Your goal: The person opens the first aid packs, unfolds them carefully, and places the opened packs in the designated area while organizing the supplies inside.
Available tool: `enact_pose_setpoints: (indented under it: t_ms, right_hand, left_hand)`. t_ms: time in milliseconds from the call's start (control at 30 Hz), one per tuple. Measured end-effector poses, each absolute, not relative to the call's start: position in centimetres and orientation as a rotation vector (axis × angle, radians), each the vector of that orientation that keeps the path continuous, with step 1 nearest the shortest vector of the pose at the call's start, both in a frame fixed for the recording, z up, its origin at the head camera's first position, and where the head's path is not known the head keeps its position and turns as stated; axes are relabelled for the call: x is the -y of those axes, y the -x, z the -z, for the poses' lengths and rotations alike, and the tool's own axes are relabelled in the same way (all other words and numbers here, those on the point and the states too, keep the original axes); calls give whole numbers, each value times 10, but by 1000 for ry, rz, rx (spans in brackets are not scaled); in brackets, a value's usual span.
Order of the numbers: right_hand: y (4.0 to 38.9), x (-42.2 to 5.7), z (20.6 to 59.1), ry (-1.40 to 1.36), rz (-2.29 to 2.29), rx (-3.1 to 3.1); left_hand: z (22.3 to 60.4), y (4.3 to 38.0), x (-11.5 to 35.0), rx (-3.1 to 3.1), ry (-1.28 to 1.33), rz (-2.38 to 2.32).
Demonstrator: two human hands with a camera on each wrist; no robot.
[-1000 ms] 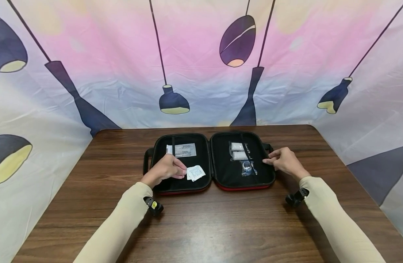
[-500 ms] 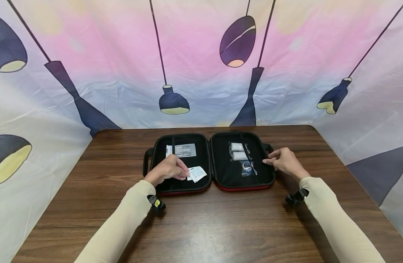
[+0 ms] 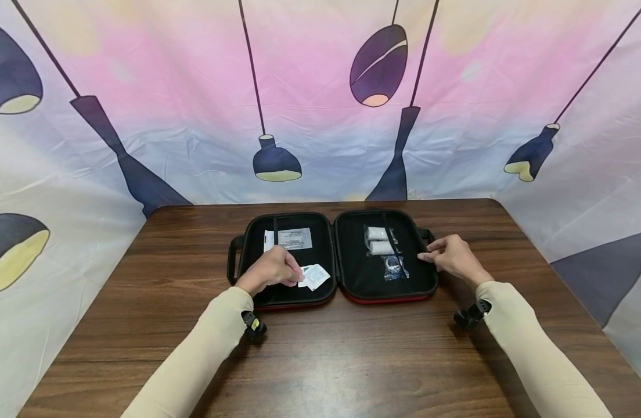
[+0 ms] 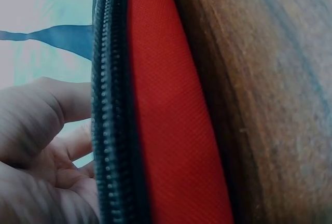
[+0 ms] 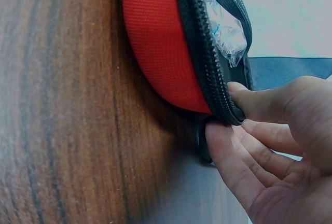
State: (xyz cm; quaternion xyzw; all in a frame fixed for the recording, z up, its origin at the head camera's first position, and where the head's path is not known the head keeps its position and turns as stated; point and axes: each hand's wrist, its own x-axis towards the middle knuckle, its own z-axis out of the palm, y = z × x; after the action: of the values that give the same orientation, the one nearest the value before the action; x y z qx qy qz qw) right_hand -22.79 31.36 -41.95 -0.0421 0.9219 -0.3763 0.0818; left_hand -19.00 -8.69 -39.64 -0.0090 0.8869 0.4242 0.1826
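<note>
A zip-up case (image 3: 352, 300), black inside and red outside, lies spread flat on the table. My left hand (image 3: 270, 270) reaches over its left half, pinching small white printed sachets (image 3: 316, 277) at their left edge. In the left wrist view the case wall hides the fingertips of that hand (image 4: 31, 130). At the right half, my right hand (image 3: 453, 258) pinches the rim beside the black handle. The right wrist view has its thumb (image 5: 264, 102) on the inner side of the zipper (image 5: 207, 53) and the other fingers beneath.
A flat printed packet (image 3: 294, 238) sits under the left half's elastic strap. Under the right strap are two white rolls (image 3: 380, 248) in clear wrap and a small bluish clear bag (image 3: 393, 268). The wooden table (image 3: 352, 360) reaches back to a patterned cloth (image 3: 320, 116).
My left hand has shifted slightly right, and the sachets have slid and turned a little with it towards the hinge. My right hand stays at the rim.
</note>
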Motion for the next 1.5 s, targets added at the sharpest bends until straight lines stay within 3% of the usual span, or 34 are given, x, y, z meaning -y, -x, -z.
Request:
enact_pose_setpoints:
  t_ms: [300, 900, 1500]
  right_hand:
    - [228, -314, 419, 122, 1116, -2750]
    - [227, -313, 419, 118, 1129, -2755]
    - [227, -314, 419, 114, 1130, -2748]
  left_hand:
    - [394, 193, 93, -2386, -34, -1293]
    - [393, 197, 106, -2254, 98, -1608]
    - [379, 197, 127, -2467, 111, -1607]
